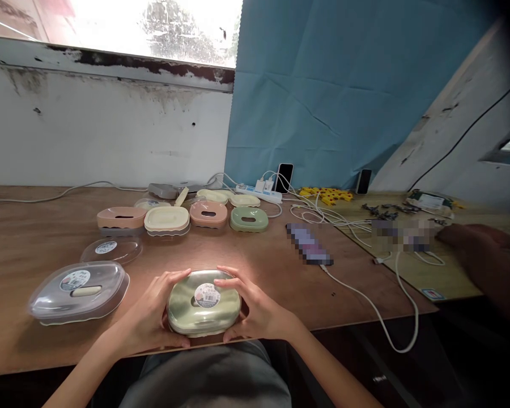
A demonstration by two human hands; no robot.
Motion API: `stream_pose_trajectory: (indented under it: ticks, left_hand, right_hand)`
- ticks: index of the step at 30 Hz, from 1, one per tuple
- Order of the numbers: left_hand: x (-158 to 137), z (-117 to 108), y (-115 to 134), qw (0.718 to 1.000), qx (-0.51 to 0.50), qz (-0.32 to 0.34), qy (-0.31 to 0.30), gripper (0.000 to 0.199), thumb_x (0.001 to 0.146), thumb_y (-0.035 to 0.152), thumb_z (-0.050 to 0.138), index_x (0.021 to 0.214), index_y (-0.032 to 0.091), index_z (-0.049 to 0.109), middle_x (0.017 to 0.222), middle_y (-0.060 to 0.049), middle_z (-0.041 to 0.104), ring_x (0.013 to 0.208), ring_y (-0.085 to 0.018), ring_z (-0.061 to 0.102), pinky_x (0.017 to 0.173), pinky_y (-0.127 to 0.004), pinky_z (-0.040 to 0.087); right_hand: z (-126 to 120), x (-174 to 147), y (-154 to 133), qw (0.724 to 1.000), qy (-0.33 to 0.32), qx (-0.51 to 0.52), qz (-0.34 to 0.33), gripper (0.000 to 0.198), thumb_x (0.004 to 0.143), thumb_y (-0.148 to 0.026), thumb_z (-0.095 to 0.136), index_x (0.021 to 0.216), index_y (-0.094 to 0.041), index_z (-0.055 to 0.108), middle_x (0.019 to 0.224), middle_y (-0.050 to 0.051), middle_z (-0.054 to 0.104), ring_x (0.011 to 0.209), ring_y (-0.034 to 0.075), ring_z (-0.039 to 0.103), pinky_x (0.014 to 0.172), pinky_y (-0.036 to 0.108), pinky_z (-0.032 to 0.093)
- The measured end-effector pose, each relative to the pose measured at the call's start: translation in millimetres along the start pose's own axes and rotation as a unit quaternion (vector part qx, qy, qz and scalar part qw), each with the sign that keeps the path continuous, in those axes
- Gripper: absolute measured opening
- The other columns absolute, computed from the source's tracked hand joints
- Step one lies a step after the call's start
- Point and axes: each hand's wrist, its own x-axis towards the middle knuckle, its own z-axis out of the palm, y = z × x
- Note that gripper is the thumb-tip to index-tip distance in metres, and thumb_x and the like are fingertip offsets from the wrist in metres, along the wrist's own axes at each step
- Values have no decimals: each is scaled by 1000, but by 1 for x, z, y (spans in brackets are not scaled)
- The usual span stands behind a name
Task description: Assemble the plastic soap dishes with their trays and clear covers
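Note:
A green soap box with a clear lid and a round barcode label is held at the table's front edge. My left hand grips its left end, fingers on the top rim and thumb at the near side. My right hand closes on the right end, one finger lying over the lid by the label. To the left rests a grey soap box under a clear lid, with a label and a pale insert in its slot. Behind it lies a loose clear lid.
Farther back stand soap box parts: pink, cream, another pink and green. A phone on a white cable lies right. A power strip sits by the wall. Another person's hand is at the right table.

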Motion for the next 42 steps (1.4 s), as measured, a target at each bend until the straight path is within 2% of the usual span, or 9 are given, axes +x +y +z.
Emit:
stream_pose_trajectory:
  ticks: [5,10,14,19,25,31,42]
  left_hand:
    - [0,0,2,1000,-12,-4,-11,101,62,39,82,138,35,16,134,-8,33,122,-32,38,98,-48,39]
    - [0,-2,5,1000,2,-13,-14,101,63,36,81,139,34,14,134,-9,35,121,-34,39,97,-50,41]
    - [0,-1,5,1000,5,-19,-14,94,67,34,77,140,33,17,133,-10,40,120,-35,41,95,-50,42]
    - [0,0,4,1000,13,-13,-11,92,68,37,76,140,32,18,133,-10,42,119,-35,42,93,-48,44]
    - [-1,-2,4,1000,17,-7,0,91,69,42,74,141,30,20,134,-10,43,119,-33,43,94,-46,43]
    - [-1,-4,1,1000,2,1,-26,72,84,46,58,142,32,17,135,-10,39,118,-31,44,93,-44,43]
    - [1,-3,-2,1000,15,9,-15,78,79,50,63,141,30,20,133,-11,43,117,-33,43,94,-48,40]
  right_hand:
    - [2,0,2,1000,0,9,3,85,59,-40,85,129,-29,36,140,11,29,128,26,38,101,38,39]
    - [0,0,-2,999,-21,23,35,84,61,-40,83,129,-27,36,142,12,25,131,26,33,104,38,36]
    - [-3,1,-6,997,-41,25,65,84,63,-40,82,131,-25,35,143,13,25,132,27,32,106,37,34]
    - [-5,1,-6,997,-49,27,59,86,62,-42,82,131,-24,35,143,13,25,131,26,35,105,35,34]
    - [-7,0,-8,995,-53,-4,81,77,69,-45,76,132,-25,36,146,13,22,138,27,23,107,38,30]
    - [-6,1,-13,996,-36,-9,79,71,72,-39,76,130,-24,38,136,11,37,123,23,43,102,33,35]
    - [-7,3,-15,996,-32,-4,89,72,70,-40,77,130,-26,40,133,9,40,120,24,45,101,33,37]
